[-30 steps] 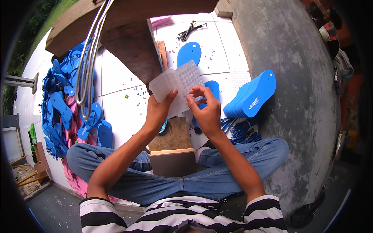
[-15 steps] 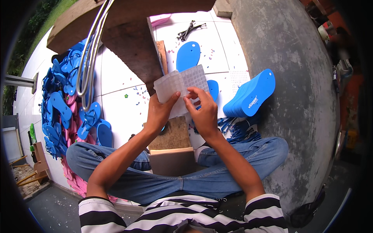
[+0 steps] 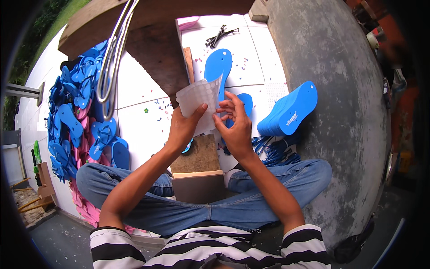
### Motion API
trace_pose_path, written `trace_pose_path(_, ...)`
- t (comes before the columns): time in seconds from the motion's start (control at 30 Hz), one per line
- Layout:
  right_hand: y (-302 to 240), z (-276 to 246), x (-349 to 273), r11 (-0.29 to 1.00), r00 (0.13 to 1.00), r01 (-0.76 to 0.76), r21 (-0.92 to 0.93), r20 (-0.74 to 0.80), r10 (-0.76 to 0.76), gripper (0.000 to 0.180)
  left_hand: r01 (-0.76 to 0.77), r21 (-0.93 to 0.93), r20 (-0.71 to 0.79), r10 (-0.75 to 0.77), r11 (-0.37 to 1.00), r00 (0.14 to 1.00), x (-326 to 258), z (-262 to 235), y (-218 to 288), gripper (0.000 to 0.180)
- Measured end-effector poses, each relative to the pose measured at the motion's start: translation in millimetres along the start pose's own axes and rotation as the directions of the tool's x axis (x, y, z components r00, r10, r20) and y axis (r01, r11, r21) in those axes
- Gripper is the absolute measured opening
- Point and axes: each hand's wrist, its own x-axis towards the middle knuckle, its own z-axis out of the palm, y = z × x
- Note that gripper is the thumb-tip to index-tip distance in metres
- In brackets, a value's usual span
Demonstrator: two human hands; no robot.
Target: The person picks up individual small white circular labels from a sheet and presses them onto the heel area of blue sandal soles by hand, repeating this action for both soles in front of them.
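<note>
At far left a heap of blue slippers (image 3: 74,123) lies on the white tile floor (image 3: 139,87), with pink slippers (image 3: 87,210) among and below them. Right of the heap a bent metal rod (image 3: 106,85) hangs down by a wooden beam (image 3: 154,42). A green flower (image 3: 146,110) lies on the tile among tiny coloured bits.

The left hand (image 3: 181,129) pinches translucent sheets (image 3: 196,101), thumb on top. They are raised above the near end of the tile, beyond a brown block (image 3: 197,154). Their far edge faces away from the person; the right-hand top corner points up and right. The hands cover too much to settle their long axis.

Beyond the sheets a blue sole (image 3: 218,62) lies lengthwise, holed end away from the person, near black straps (image 3: 220,37). The right hand (image 3: 236,127) is curled at the sheets' right edge; whether it grips them cannot be told.

Further right, blue straps (image 3: 277,154) lie below a stack of blue soles (image 3: 286,112), its front sole slanting up and right, white lettering near the lower end.
</note>
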Motion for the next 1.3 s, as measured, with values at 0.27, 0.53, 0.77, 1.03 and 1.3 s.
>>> trace_pose_path(0.27, -9, -1, -5, 0.984, 0.999, 0.051, -0.170, 0.018, -0.048, 0.066, -0.028, 0.074, -0.026, 0.030, 0.997, 0.999, -1, 2, -4, 0.038)
trace_pose_path(0.53, 1, -7, -1, 0.992, 0.992, 0.125, -0.007, -0.003, -0.125, 0.064, 0.012, 0.122, -0.096, -0.001, 0.992, 0.995, 1, -8, -11, 0.037)
trace_pose_path(0.77, 19, -54, 33, 0.768, 0.941, -0.272, 0.580, -0.007, 0.339, 0.031, -0.073, 0.515, 0.491, -0.224, 0.854, 0.842, -25, -30, -11, 0.048)
trace_pose_path(1.03, 103, -48, 51, 0.713, 0.802, -0.513, 0.479, -0.029, 0.597, 0.017, -0.341, 0.849, 0.527, -0.688, 0.403, 0.499, -39, -33, -70, 0.091)
trace_pose_path(1.3, 171, -48, 35, 0.700, 0.707, -0.624, 0.348, -0.129, 0.695, 0.017, -0.787, 0.605, 0.734, -0.297, -0.123, 0.611, -66, -30, -115, 0.090)
